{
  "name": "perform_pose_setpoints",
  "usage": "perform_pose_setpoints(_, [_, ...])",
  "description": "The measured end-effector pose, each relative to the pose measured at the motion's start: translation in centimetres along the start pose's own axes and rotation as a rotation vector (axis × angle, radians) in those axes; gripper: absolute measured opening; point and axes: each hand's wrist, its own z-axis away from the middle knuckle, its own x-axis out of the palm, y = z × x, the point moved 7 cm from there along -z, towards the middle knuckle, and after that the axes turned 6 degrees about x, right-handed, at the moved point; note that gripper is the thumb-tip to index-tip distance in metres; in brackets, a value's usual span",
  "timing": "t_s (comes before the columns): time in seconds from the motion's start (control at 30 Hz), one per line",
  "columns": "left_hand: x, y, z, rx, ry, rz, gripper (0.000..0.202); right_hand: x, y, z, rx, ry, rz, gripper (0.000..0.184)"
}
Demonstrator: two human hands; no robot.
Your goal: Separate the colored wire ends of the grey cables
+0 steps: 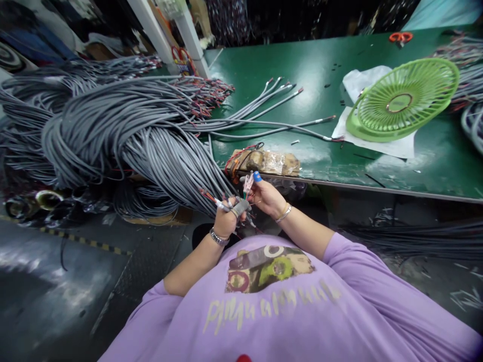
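Note:
My left hand (225, 221), with a metal watch at its wrist, is closed around the end of a grey cable with thin coloured wires fanning out of it. A grey wrapped piece (240, 206) lies across its grip; whether that is a covered thumb or cable sheath I cannot tell. Close beside it, my right hand (268, 197) pinches the thin wires (247, 187), whose ends look pale. A blue cover (257, 176) sits on one of its fingertips. Just left of my hands, a thick bundle of grey cables (177, 156) hangs over the table edge.
On the green table (320, 156) lies a taped wooden block (269, 162) with red and black wires. Loose grey cables (260, 123) stretch rightward past it. A green fan (400, 103) stands on white paper, with orange-handled scissors (400, 37) behind. More cables (470, 80) lie at far right.

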Motion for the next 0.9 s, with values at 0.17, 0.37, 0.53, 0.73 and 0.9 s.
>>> perform_pose_setpoints(0.17, [0.16,-0.01,-0.16,0.007,0.019,0.000,0.032,0.12,-0.19,-0.30,-0.042,0.006,-0.024,0.039])
perform_pose_setpoints(0.37, [0.12,-0.29,-0.20,0.001,0.023,-0.010,0.033,0.22,-0.25,-0.34,-0.075,0.005,-0.016,0.042])
perform_pose_setpoints(0.53, [-0.06,-0.45,-0.12,-0.005,0.027,-0.023,0.034,0.39,-0.10,-0.14,-0.065,-0.023,-0.012,0.045])
perform_pose_setpoints(0.73, [-0.08,-0.18,0.11,0.017,0.035,-0.013,0.032,-0.03,0.22,-0.18,0.006,-0.021,-0.019,0.047])
perform_pose_setpoints(0.9, [-0.22,0.17,0.68,0.037,0.051,-0.036,0.035,0.15,0.44,0.34,0.098,-0.040,-0.013,0.047])
